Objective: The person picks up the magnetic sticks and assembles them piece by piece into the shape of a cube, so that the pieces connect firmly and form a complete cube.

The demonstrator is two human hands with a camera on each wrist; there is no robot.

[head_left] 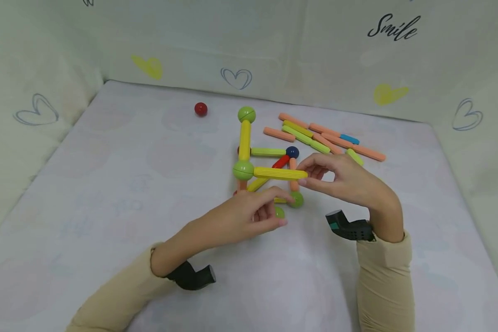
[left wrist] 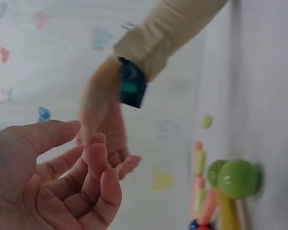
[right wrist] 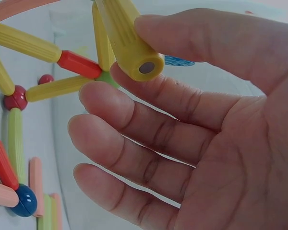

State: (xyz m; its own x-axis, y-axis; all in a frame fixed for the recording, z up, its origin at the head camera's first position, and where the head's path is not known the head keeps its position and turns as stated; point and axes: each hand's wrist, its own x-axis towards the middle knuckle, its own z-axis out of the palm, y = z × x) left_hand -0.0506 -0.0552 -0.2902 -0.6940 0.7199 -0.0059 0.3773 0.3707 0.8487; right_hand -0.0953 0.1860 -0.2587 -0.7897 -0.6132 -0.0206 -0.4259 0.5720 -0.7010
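Observation:
My right hand point(head_left: 342, 177) pinches the free end of a yellow magnetic stick point(head_left: 280, 174) between thumb and forefinger. The right wrist view shows that stick's round metal tip, with the other fingers spread below. Its far end meets a green ball point(head_left: 243, 170), part of a raised frame of sticks and balls. From this ball another yellow stick point(head_left: 245, 140) runs to a second green ball point(head_left: 246, 115). My left hand point(head_left: 249, 214) hovers in front of the frame, fingers loosely bent around nothing, as the left wrist view point(left wrist: 62, 182) shows. It partly hides the lower sticks and a green ball point(head_left: 280, 212).
Loose orange sticks point(head_left: 279, 134), several green and yellow ones, and a blue stick point(head_left: 350, 139) lie at the back right. A single red ball point(head_left: 201, 109) sits at the back left. A dark blue ball point(head_left: 292, 152) joins sticks at the frame's right side. Printed cloth hangs behind the table.

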